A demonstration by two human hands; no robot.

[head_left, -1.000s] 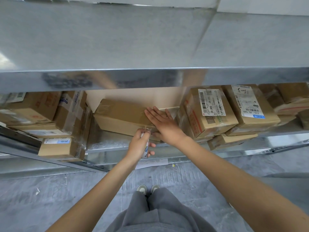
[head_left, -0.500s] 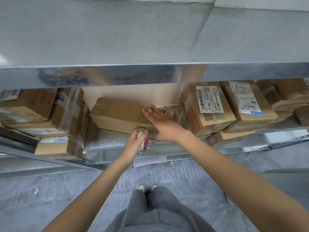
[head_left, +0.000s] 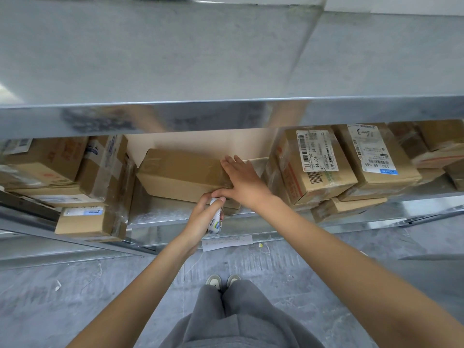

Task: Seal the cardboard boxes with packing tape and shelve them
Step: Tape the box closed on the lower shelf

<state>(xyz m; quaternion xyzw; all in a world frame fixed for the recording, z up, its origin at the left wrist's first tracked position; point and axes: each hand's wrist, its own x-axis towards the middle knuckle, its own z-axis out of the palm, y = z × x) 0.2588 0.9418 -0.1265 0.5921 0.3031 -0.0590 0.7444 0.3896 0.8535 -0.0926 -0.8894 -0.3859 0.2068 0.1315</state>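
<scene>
I see one long brown cardboard box (head_left: 180, 173) on the shiny metal shelf (head_left: 160, 212). My right hand (head_left: 244, 180) lies flat on the box's top, fingers straight. Just below the box, my left hand (head_left: 204, 217) grips one small white tube-shaped thing (head_left: 216, 221).

right hand (head_left: 244, 180) flat on box (head_left: 180, 173) | left hand (head_left: 204, 217) holds white tool (head_left: 216, 219) (kind unclear)

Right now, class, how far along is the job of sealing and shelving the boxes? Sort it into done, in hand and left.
Done: the plain brown cardboard box sits on the metal shelf with clear tape across its top.
In hand: the right hand presses flat on that box; the left hand grips a small white tool at its front edge.
Left: finishing this seal, by the look of it.
</scene>
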